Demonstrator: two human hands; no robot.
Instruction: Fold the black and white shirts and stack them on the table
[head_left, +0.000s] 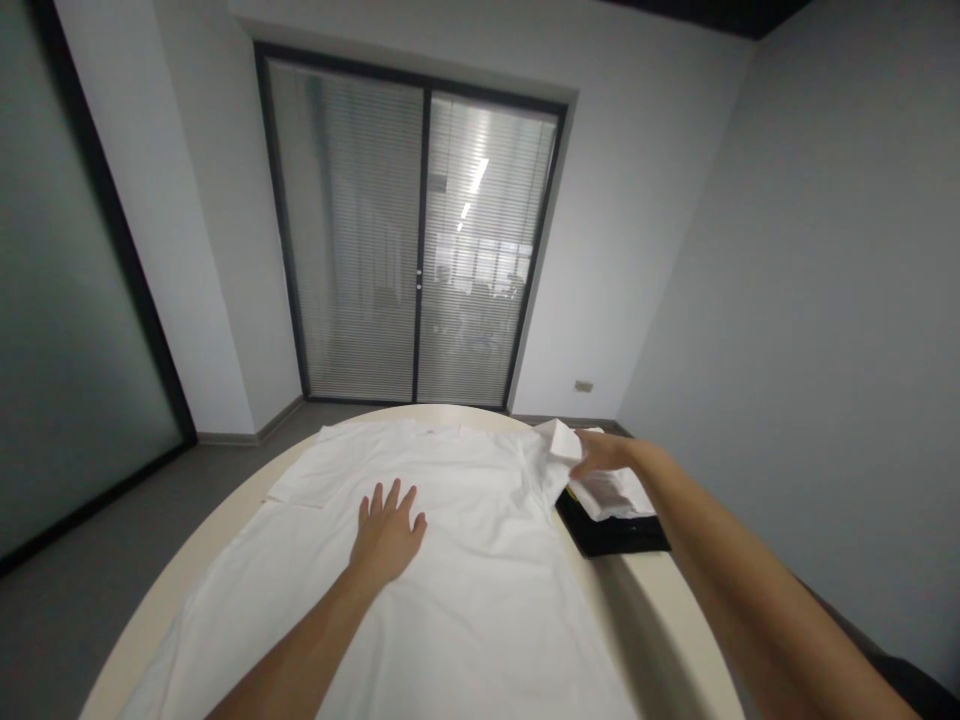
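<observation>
A white T-shirt (480, 580) lies spread over the round table (660, 620), its collar toward the far edge. My left hand (388, 535) rests on the upper middle of the shirt with its fingers spread. At the shirt's right sleeve (556, 452), my right hand (600, 452) has its fingers closed on the fabric, which is lifted and bunched there. The left sleeve (307, 480) lies flat near the table's edge.
Right of the shirt, a black folded item (615, 537) lies on the table under a white folded cloth or packet (619, 493). Beyond the table are a glass door with blinds (420, 240) and grey walls. A dark object (919, 685) shows at the lower right.
</observation>
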